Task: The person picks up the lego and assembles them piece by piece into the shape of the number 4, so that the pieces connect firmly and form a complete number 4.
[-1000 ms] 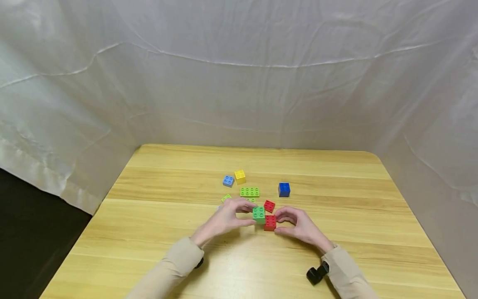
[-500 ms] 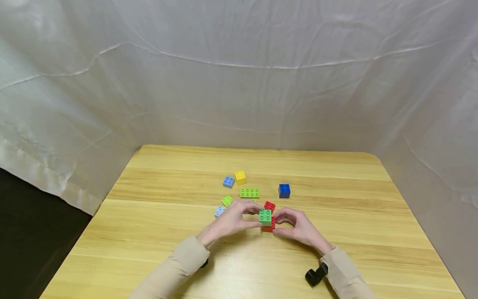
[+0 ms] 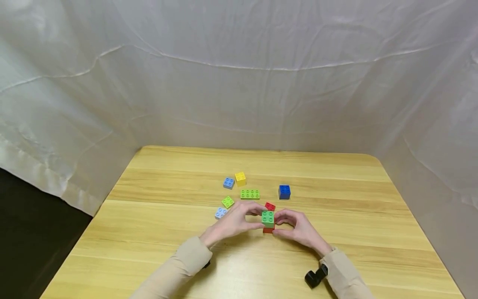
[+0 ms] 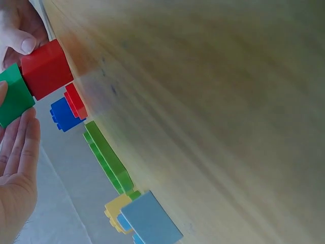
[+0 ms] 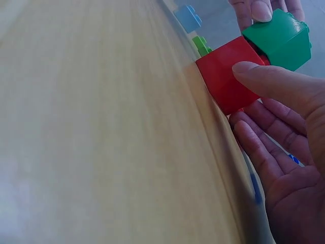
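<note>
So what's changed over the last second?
The left hand has moved right, carrying the green square studded plastic block from the left side of the red boxy plastic block to over its top. More of the light blue studded plastic block now shows. Nothing was let go: the right hand still holds the red block. The yellow cube-like plastic block stayed put.

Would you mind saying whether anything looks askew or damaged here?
The green block looks slightly askew over the gripped red block: the right wrist view shows a gap between them, so it seems not fully seated. No damage shows.
</note>
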Demonstrator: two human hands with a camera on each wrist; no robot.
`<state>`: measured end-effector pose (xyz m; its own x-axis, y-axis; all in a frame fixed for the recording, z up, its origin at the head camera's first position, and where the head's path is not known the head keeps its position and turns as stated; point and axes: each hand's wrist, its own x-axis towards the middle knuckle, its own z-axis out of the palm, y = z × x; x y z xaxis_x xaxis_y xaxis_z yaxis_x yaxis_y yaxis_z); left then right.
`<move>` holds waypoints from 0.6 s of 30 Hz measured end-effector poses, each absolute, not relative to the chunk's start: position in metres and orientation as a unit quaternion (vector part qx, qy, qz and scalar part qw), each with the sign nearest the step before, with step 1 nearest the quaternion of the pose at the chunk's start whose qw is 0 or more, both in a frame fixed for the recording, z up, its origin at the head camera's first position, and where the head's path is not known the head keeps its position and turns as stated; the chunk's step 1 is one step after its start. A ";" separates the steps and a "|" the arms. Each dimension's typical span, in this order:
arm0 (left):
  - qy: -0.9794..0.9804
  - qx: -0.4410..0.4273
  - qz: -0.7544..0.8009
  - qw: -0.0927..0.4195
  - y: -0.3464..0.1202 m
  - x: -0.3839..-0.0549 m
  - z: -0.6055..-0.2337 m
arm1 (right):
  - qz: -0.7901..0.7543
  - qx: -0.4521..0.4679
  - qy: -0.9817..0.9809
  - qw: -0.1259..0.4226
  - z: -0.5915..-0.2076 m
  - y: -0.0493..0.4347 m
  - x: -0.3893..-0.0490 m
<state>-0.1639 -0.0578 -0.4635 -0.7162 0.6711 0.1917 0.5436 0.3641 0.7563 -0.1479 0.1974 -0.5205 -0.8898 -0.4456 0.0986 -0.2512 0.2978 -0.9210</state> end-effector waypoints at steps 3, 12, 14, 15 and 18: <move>0.825 0.367 0.424 0.073 -0.057 -0.164 -0.464 | -0.555 -0.218 0.798 0.090 -0.521 0.197 -0.148; 0.817 0.388 0.423 0.064 -0.057 -0.163 -0.466 | -0.562 -0.221 0.792 0.088 -0.521 0.197 -0.147; 0.815 0.395 0.420 0.061 -0.057 -0.164 -0.467 | -0.562 -0.218 0.793 0.090 -0.521 0.198 -0.147; 0.814 0.397 0.419 0.060 -0.057 -0.164 -0.467 | -0.562 -0.217 0.793 0.090 -0.521 0.198 -0.148; 0.813 0.402 0.416 0.063 -0.058 -0.164 -0.467 | -0.561 -0.218 0.793 0.090 -0.521 0.198 -0.148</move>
<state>-0.1643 -0.0576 -0.4667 -0.6692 0.7062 0.2314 0.6009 0.3310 0.7276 -0.1480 0.1977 -0.5215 -0.8889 -0.4465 0.1020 -0.2448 0.2749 -0.9298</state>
